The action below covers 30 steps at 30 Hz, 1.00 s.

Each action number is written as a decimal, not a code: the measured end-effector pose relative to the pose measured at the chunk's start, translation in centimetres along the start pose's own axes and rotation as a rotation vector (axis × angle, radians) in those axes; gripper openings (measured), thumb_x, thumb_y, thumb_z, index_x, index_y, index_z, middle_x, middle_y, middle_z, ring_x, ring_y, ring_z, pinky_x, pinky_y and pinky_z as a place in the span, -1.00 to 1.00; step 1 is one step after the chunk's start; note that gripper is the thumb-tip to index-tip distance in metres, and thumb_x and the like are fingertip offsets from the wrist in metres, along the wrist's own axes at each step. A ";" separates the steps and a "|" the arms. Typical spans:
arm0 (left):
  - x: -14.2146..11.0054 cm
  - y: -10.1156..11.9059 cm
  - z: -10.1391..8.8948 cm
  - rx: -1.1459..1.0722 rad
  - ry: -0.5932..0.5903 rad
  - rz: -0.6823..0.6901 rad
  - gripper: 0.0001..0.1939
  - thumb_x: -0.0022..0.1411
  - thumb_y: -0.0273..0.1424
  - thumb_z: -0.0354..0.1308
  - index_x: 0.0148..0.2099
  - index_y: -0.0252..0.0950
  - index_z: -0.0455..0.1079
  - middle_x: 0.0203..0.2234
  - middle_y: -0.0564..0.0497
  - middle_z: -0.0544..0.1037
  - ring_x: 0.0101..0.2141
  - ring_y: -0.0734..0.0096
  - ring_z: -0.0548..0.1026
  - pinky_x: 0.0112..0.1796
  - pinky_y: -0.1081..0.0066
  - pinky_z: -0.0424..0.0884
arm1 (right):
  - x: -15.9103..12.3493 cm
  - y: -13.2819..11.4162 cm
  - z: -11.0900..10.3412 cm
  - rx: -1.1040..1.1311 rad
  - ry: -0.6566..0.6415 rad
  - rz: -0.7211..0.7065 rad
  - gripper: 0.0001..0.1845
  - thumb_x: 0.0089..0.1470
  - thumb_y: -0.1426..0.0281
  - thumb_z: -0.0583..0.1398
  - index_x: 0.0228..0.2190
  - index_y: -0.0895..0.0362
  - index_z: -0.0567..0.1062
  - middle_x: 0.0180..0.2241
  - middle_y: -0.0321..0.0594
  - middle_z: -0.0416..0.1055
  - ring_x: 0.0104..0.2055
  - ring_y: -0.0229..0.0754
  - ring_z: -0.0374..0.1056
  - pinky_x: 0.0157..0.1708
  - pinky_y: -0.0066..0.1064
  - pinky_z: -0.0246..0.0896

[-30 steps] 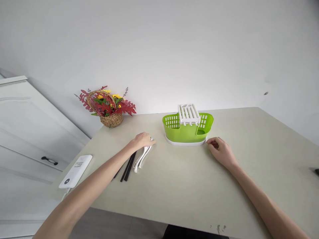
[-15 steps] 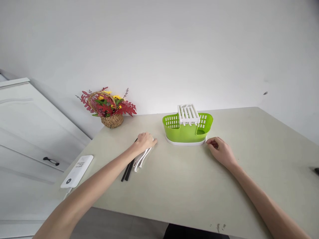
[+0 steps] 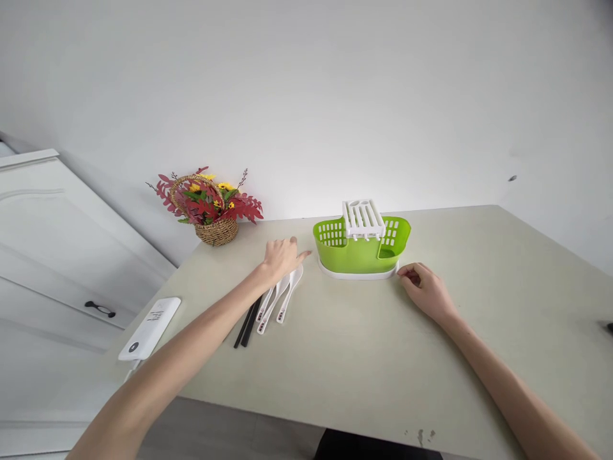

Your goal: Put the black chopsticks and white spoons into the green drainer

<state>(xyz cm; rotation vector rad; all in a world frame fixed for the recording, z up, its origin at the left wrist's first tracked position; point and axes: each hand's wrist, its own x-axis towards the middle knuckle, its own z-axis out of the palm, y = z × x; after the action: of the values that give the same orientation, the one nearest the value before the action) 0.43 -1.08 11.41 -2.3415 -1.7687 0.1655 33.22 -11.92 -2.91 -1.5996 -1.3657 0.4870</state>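
My left hand hovers over the heads of several white spoons, with its thumb spread to the right. Its other fingers are partly hidden, and nothing shows in its grasp. The spoons lie fanned out, handles towards me. Beside them on the left are black chopsticks, their far ends under the hand. My right hand rests on the table, fingers curled in and nothing visible in them. Its fingertips are at the right end of the white base tray under a green cutlery basket, which carries a white slotted rack.
A wicker basket of artificial flowers stands at the back left of the table. Near the left edge lies a white power bank with a cable. A white cabinet is left of the table, and the wall runs behind.
My left hand has moved slightly forward and right, and its thumb has spread out. The spoons are now fanned further apart, with more of them showing. My right hand has stayed in place.
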 end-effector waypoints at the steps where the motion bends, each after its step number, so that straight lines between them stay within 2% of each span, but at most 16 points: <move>1: 0.2 0.2 -0.6 -0.040 0.095 0.037 -0.40 0.53 0.02 -0.10 0.14 -0.42 0.44 -0.12 -0.38 0.63 -0.04 -0.09 0.58 -0.05 0.19 0.33 | 0.0 0.0 0.0 -0.001 -0.001 0.001 -0.77 0.03 0.25 0.13 -0.33 0.05 0.53 -0.21 -0.16 0.54 -0.30 -0.13 0.40 -0.23 -0.25 0.30; 4: 0.5 1.4 -2.8 -0.201 0.509 0.214 -0.57 0.58 -0.16 -0.17 0.10 -0.32 0.41 -0.08 -0.26 0.60 -0.02 0.03 0.53 -0.03 0.19 0.35 | 0.0 0.0 -0.1 -0.006 -0.006 0.004 -0.77 0.03 0.24 0.13 -0.33 0.05 0.53 -0.21 -0.17 0.54 -0.29 -0.13 0.40 -0.22 -0.25 0.30; 6: 0.5 2.9 -4.4 -0.287 0.770 0.300 -0.63 0.56 -0.21 -0.15 0.08 -0.30 0.39 -0.01 -0.24 0.56 0.03 0.04 0.48 0.05 0.13 0.34 | -0.1 0.0 -0.1 -0.008 -0.007 0.005 -0.77 0.03 0.24 0.13 -0.33 0.05 0.53 -0.21 -0.17 0.54 -0.29 -0.14 0.40 -0.21 -0.26 0.30; 8: 0.0 5.0 -6.0 -0.365 0.932 0.367 -0.66 0.55 -0.22 -0.12 0.12 -0.28 0.35 0.10 -0.25 0.50 0.13 0.05 0.43 0.14 0.08 0.32 | -0.1 0.0 -0.1 -0.009 -0.006 0.007 -0.77 0.03 0.25 0.13 -0.32 0.05 0.52 -0.20 -0.17 0.54 -0.29 -0.14 0.40 -0.21 -0.26 0.30; 9: -0.3 6.3 -6.6 -0.384 0.971 0.404 -0.65 0.54 -0.21 -0.11 0.16 -0.26 0.33 0.17 -0.25 0.47 0.20 0.05 0.39 0.19 0.05 0.29 | -0.1 0.0 -0.1 -0.009 -0.006 0.009 -0.78 0.03 0.25 0.13 -0.32 0.05 0.52 -0.20 -0.17 0.54 -0.29 -0.14 0.40 -0.22 -0.26 0.30; 11: -1.0 8.7 -7.5 -0.381 0.987 0.464 -0.62 0.54 -0.18 -0.10 0.24 -0.23 0.29 0.30 -0.24 0.37 0.33 0.02 0.26 0.28 -0.03 0.21 | -0.1 -0.1 -0.1 -0.009 -0.005 0.015 -0.78 0.03 0.26 0.13 -0.32 0.05 0.52 -0.20 -0.17 0.54 -0.30 -0.14 0.40 -0.22 -0.26 0.29; 14: -1.5 11.8 -7.4 -0.330 0.920 0.513 -0.54 0.52 -0.14 -0.05 0.31 -0.24 0.26 0.40 -0.27 0.26 0.44 -0.03 0.11 0.36 -0.10 0.10 | -0.1 -0.2 -0.1 -0.007 -0.003 0.021 -0.78 0.03 0.26 0.13 -0.32 0.05 0.52 -0.19 -0.17 0.54 -0.28 -0.13 0.41 -0.22 -0.25 0.30; 18: -0.4 13.4 -5.3 -0.260 0.766 0.560 -0.52 0.49 -0.23 0.00 0.34 -0.33 0.26 0.33 -0.32 0.38 0.37 -0.03 0.30 0.41 -0.14 0.05 | 0.0 -0.3 -0.2 -0.006 -0.001 0.023 -0.77 0.02 0.25 0.12 -0.32 0.05 0.52 -0.19 -0.17 0.54 -0.29 -0.14 0.41 -0.22 -0.25 0.30; 21: 0.8 13.4 -3.8 -0.282 0.739 0.548 -0.52 0.46 -0.30 0.04 0.32 -0.40 0.31 0.30 -0.34 0.44 0.32 0.00 0.38 0.40 -0.09 0.15 | 0.0 -0.4 -0.2 -0.006 -0.003 0.022 -0.76 0.03 0.24 0.12 -0.31 0.06 0.52 -0.20 -0.16 0.54 -0.29 -0.14 0.42 -0.22 -0.25 0.30; 25: 2.1 12.4 -3.3 -0.338 0.770 0.539 -0.53 0.41 -0.36 0.09 0.30 -0.39 0.37 0.28 -0.28 0.48 0.32 0.02 0.40 0.36 -0.05 0.26 | 0.0 -0.4 -0.3 -0.007 -0.006 0.026 -0.76 0.04 0.24 0.12 -0.31 0.06 0.52 -0.21 -0.16 0.53 -0.29 -0.14 0.41 -0.24 -0.26 0.29; 30: 3.9 8.4 -3.3 -0.333 0.747 0.524 -0.53 0.35 -0.40 0.16 0.26 -0.38 0.42 0.27 -0.22 0.50 0.31 0.10 0.41 0.37 0.07 0.29 | -0.1 -0.4 -0.3 -0.014 -0.015 0.036 -0.78 0.07 0.25 0.13 -0.30 0.06 0.52 -0.21 -0.18 0.52 -0.27 -0.14 0.42 -0.24 -0.27 0.28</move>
<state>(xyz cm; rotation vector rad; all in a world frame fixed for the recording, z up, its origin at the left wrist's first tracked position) 10.12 0.15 12.85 -2.5326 -0.8633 -0.8707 33.23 -12.19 -2.47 -1.6376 -1.3560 0.5133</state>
